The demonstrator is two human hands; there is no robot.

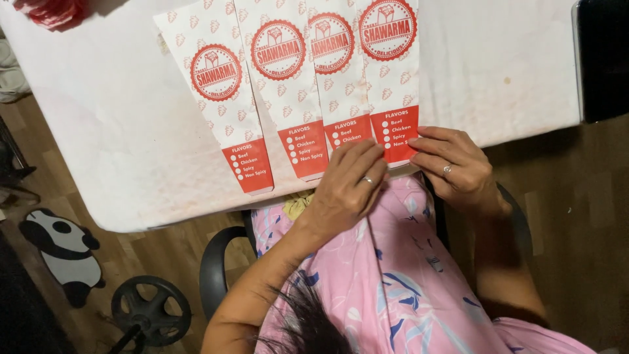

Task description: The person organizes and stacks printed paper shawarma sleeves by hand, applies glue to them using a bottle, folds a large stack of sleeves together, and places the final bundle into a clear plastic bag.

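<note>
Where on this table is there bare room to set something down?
The white table is bare left of the four paper sleeves, and right of them up to the dark object. It is crowded at the near edge, where the left hand and right hand rest on the sleeve ends.

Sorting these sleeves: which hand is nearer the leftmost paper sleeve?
Left. The left hand lies on the third sleeve, nearer the leftmost sleeve; the right hand touches the fourth sleeve.

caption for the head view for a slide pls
Seated person's left hand and right hand rest on the near ends of overlapping red-and-white paper sleeves fanned on a white table.
</note>
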